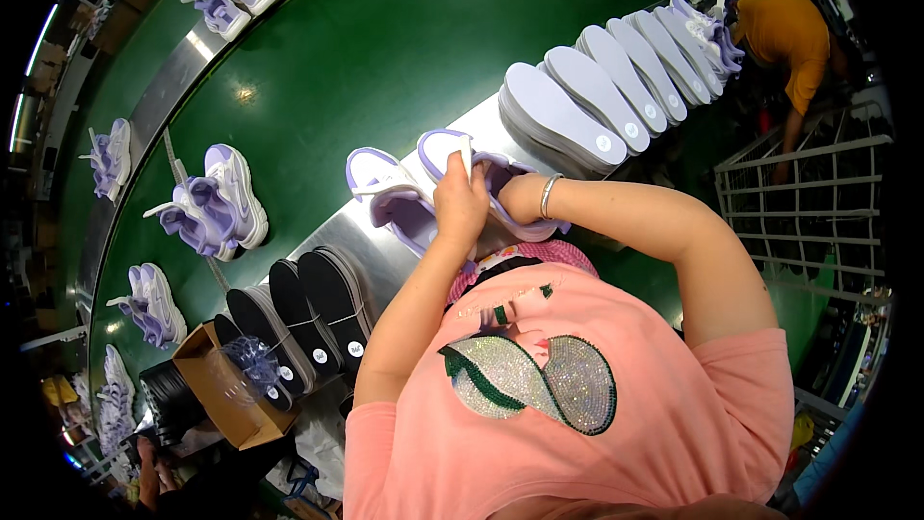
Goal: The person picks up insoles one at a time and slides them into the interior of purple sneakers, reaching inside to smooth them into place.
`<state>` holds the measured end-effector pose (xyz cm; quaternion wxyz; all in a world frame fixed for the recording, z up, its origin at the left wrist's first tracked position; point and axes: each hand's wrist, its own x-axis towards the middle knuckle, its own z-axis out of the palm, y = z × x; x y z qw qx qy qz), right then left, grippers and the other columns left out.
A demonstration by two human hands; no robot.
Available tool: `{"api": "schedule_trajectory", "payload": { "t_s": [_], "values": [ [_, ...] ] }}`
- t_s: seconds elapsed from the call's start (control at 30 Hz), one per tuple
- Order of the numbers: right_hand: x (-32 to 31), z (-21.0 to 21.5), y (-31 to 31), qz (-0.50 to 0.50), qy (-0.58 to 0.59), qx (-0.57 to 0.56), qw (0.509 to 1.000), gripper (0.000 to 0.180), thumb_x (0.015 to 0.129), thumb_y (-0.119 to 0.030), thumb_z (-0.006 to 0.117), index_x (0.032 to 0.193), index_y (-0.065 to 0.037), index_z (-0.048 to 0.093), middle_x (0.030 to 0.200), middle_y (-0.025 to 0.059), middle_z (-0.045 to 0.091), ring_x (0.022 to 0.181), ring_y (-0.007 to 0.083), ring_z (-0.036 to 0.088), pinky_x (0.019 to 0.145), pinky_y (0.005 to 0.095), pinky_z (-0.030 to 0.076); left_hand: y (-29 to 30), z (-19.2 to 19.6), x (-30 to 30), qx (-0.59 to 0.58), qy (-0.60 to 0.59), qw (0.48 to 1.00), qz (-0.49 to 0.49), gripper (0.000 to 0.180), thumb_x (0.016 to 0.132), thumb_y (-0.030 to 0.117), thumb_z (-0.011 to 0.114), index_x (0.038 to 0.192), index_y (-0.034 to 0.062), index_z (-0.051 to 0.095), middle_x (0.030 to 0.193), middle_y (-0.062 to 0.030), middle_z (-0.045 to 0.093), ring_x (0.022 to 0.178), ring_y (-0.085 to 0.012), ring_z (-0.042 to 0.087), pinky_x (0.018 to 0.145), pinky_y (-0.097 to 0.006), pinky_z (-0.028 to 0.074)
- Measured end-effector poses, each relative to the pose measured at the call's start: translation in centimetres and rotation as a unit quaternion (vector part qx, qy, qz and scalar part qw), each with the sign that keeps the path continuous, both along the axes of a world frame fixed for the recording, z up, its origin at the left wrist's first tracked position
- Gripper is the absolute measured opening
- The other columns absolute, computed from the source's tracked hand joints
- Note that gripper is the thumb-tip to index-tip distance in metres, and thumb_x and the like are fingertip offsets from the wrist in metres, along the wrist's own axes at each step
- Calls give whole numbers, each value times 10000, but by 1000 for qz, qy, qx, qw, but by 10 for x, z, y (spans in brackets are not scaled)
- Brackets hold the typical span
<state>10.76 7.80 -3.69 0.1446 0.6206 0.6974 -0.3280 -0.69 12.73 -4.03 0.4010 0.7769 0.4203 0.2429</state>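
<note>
A lavender and white sneaker (pixel 445 148) lies on the metal ledge (pixel 327 231) in front of me. My left hand (pixel 460 204) is closed over its opening and pinches a white piece that sticks up from it. My right hand (pixel 520 198), with a bracelet at the wrist, grips the same sneaker from the right side, and the heel end is hidden under it. A second matching sneaker (pixel 383 185) lies just left of it, untouched.
A fanned row of pale lilac insoles (pixel 587 101) lies to the right on the ledge, and black insoles (pixel 313 313) lie to the left beside a cardboard box (pixel 226 390). Several sneaker pairs (pixel 212 207) ride the green belt (pixel 385 48). A person in orange (pixel 791 34) works at the far right.
</note>
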Motion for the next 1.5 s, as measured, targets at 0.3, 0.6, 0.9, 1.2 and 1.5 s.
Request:
{"api": "schedule_trajectory", "payload": {
  "t_s": [0.3, 0.6, 0.9, 1.2, 1.5],
  "values": [
    [-18, 23, 5, -74, -76, -22, 994, 245, 699, -153, 546, 904, -45, 624, 915, 153, 611, 836, 251, 601, 722, 335, 462, 2, -5, -3, 6, 8, 1000, -2, 201, 801, 159, 505, 908, 3, 435, 672, -247, 549, 641, -434, 529, 552, -489, 400],
    [3, 48, -28, 74, -14, -34, 997, 179, 709, -179, 484, 723, -57, 613, 725, 128, 616, 680, 278, 596, 703, 400, 380, -5, -8, 0, -8, 11, 1000, -4, 185, 801, 146, 498, 887, -1, 424, 680, -250, 549, 644, -432, 530, 549, -489, 396],
    [16, 19, -39, 110, -40, -62, 991, 219, 631, -172, 570, 806, -42, 591, 734, 111, 611, 745, 259, 588, 834, 439, 298, -1, -3, 3, -29, 40, 999, -3, 213, 805, 139, 495, 939, -9, 421, 718, -252, 554, 668, -426, 534, 565, -481, 403],
    [43, 104, -30, -143, 186, 313, 920, 214, 788, -163, 489, 978, -85, 549, 717, 57, 580, 733, 218, 561, 920, 469, 261, -4, -7, -23, -88, -27, 996, -13, 290, 786, 17, 456, 1059, -38, 370, 840, -275, 548, 798, -417, 541, 653, -444, 426],
    [25, -20, -61, 105, 25, 352, 930, 328, 668, -137, 561, 980, -39, 535, 852, 136, 594, 854, 270, 561, 960, 531, 199, 4, -12, -2, -60, 12, 998, -29, 277, 781, 60, 482, 1037, -12, 407, 830, -248, 554, 757, -415, 537, 622, -451, 420]
  ]
}}
